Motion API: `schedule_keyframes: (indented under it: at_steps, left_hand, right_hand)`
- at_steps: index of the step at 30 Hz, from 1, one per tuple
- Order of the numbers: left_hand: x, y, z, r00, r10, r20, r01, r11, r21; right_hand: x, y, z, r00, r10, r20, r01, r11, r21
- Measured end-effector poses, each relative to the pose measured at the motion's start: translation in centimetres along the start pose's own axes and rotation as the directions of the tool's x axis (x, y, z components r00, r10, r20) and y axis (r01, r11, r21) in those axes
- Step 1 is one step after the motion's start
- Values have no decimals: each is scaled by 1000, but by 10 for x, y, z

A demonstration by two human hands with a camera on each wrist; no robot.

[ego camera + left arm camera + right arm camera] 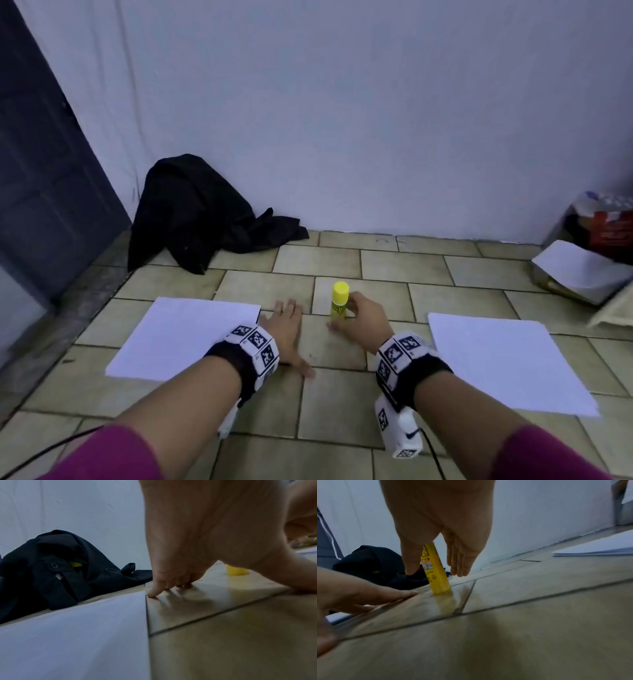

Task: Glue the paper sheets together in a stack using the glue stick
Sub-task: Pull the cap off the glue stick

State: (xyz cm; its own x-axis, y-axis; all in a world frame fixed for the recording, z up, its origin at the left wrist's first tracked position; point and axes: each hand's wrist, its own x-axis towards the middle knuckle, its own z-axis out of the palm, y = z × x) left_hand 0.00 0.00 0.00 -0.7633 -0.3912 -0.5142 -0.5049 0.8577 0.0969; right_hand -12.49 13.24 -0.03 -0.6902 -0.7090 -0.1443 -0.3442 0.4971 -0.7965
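Capped yellow glue stick (339, 302) upright between paper sheets (185, 337).

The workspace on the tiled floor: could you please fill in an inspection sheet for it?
Surface: tiled floor, beige tiles with dark grout.
Job's things: glue stick upright, yellow cap on; left paper sheet and right paper sheet flat, apart.
Clutter: black garment by the wall; papers and a packet far right.
Hands: left hand flat on the floor beside the left sheet; right hand around the glue stick, thumb and fingers either side, contact unclear.
Cables: black cable under the left arm; another from the right wrist unit.
Surroundings: pale wall, dark door left.
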Motion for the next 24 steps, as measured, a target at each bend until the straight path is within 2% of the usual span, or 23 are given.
schedule_keyframes:
  at_steps: [3,8,10,12,13,14,15,16,17,18,19,20,21,22,23,24]
  left_hand:
    - [-2,0,1,1000,7,-4,-7,1000,-11]
    - [2,-2,5,999,-8,-37,8,1000,4]
    - [1,-4,4,999,1,-33,-1,1000,8]
    - [-1,-1,-4,1000,-21,-10,21,1000,18]
    - [-1,2,-11,998,-32,-46,33,999,6]
    - [-1,6,-18,991,-25,-133,13,996,-89]
    - [-3,12,-27,972,-32,-232,-36,959,-281]
    - [-8,19,-36,953,-53,-297,-120,837,-534]
    - [-13,26,-44,942,-48,-332,-240,595,-767]
    - [-18,31,-51,937,17,-349,-337,302,-892]
    - [-26,35,-57,922,127,-365,-373,40,-927]
    - [-31,37,-59,885,246,-396,-376,-125,-918]
    - [-37,39,-60,832,348,-433,-397,-173,-901]
    - [-41,42,-60,784,420,-457,-448,-125,-885]
    - [-42,44,-59,759,440,-480,-521,-31,-853]
    - [-41,46,-59,753,421,-505,-577,54,-815]
  right_hand:
    - [5,-4,3,998,-58,-28,54,992,-117]
    - [5,-4,4,992,-118,-38,111,984,-140]
    - [0,-6,1,993,-115,-23,113,990,-81]
    - [-10,-10,-5,994,-105,6,104,992,77]
    - [-16,-12,-9,994,-104,26,98,981,167]
    - [-24,-13,-13,993,-109,43,97,968,232]
    - [-32,-13,-17,991,-124,60,104,959,266]
    - [-40,-13,-22,985,-152,81,122,948,293]
    - [-48,-12,-26,977,-184,108,140,935,326]
    - [-55,-12,-31,968,-208,142,144,919,366]
    - [-62,-12,-35,958,-223,180,134,904,406]
    - [-67,-12,-38,949,-230,215,119,893,434]
    - [-71,-11,-41,942,-235,239,110,891,441]
    - [-73,-11,-43,938,-238,253,111,895,432]
    - [-75,-9,-45,936,-241,255,121,904,410]
    - [-75,-8,-46,938,-242,250,135,916,378]
